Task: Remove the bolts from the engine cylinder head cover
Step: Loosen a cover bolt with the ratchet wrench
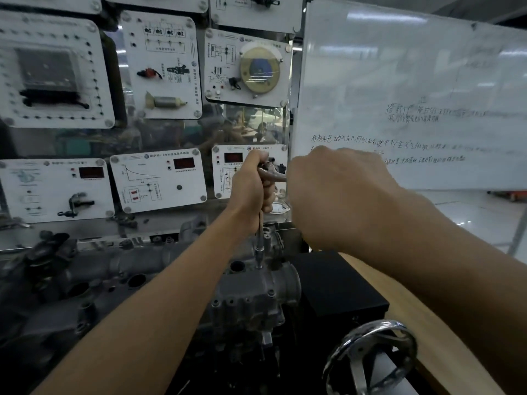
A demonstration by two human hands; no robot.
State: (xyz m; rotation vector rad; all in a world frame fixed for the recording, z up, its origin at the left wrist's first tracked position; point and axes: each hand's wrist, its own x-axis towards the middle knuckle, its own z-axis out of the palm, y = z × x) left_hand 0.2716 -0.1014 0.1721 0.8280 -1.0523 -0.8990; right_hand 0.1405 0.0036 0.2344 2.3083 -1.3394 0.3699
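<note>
- Although the spoked handwheel (370, 357) and the black box (336, 283) sit nearest, at the lower right, neither seems to play any part in the job.
- Just beyond them, the grey cylinder head cover (251, 293) lies at the centre and runs off to the left in dim light. Several dark round openings show along it, but I cannot tell whether they are emptied bolt holes or other ports, so the number of bolts already out cannot be read.
- A socket (259, 253) stands upright on top of the cover's right end. It hides whatever it sits on. I judge that a bolt is under it, not yet out, and is the one in hand.
- From the socket a thin extension shaft (260, 223) rises straight into the left hand (252, 183), whose fingers are wrapped round it, apparently to steady it.
- At the top of that hand, the bent bar of the crank wrench (273, 175) turns right and disappears into the right hand (336, 195). This hand is balled into a fist with its back to the camera. Its fingers are hidden, but it looks clamped on the wrench handle, ready to swing.
- No loose bolts are visible anywhere, so I read this as the loosening stage. This bolt must be wound out and lifted away, and any others on the darker left stretch would follow.
- Behind the engine hang white training panels (159, 181), with a whiteboard (413, 95) to their right.
</note>
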